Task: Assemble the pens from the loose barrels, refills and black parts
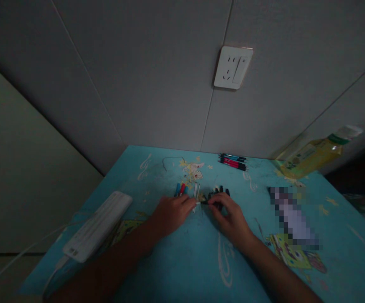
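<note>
At the middle of the table, my left hand (176, 212) is closed, pinching the pale end of a thin pen piece. My right hand (228, 212) pinches the black part of a pen (204, 203), in line with that pale end; whether the two are joined I cannot tell. Just beyond my left fingers lie blue and red pen barrels (182, 188), partly hidden by the hand. Thin white pen refills (196, 190) lie between my hands. Several black pen parts (221, 189) sit behind my right fingers, which cover some of them.
Pens with pink, blue and black bodies (233, 161) lie by the wall. A yellow-filled bottle (315, 158) stands at the back right, a blurred-out phone-like object (292, 216) in front of it. A white power strip (97, 227) with cables lies left, near my forearm. A wall socket (233, 67) is above.
</note>
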The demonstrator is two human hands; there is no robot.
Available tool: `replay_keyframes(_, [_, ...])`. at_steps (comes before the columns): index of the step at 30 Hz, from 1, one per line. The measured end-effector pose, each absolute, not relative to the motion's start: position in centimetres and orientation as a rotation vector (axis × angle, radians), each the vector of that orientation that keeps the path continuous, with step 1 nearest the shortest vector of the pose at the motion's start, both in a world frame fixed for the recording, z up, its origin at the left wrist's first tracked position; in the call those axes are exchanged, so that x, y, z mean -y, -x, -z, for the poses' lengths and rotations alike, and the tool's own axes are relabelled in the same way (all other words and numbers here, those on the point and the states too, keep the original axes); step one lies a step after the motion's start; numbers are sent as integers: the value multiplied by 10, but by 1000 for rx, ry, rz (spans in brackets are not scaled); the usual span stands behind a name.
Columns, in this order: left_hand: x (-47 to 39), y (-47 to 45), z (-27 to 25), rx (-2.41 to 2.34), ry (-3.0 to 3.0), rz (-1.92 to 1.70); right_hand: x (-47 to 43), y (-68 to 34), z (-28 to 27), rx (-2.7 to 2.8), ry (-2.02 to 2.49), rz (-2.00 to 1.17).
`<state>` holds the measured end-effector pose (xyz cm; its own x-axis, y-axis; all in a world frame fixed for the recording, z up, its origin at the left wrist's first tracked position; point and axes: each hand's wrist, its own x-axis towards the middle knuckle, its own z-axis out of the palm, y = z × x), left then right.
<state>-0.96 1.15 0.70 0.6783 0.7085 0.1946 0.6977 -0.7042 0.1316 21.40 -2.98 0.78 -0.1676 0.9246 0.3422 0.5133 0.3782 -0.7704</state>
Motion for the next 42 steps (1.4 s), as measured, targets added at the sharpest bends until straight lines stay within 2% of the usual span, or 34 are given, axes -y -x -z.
replay_keyframes(9, [-15,12,-7,-1236,-2777,-418,22,-242,-28,1595,1436,-531])
replay_keyframes(13, [-16,13,-4,-1250,-2761,-460,14,-263,-31,1537,1571,-319])
replay_keyframes(21, [-14,12,-5,-1220,-2777,-447,4,-290,-11,1833,1992,4])
replay_keyframes(34, [-13,12,-8,-1228,-2778,-407,10,-290,-16,1892,2129,-346])
replay_keyframes(39, [-12,10,-7,-1228,-2780,-364,8,-289,-18,1883,2068,-342])
replay_keyframes(42, [-11,10,-7,-1221,-2783,-336,11,-279,-24,1879,1878,-303])
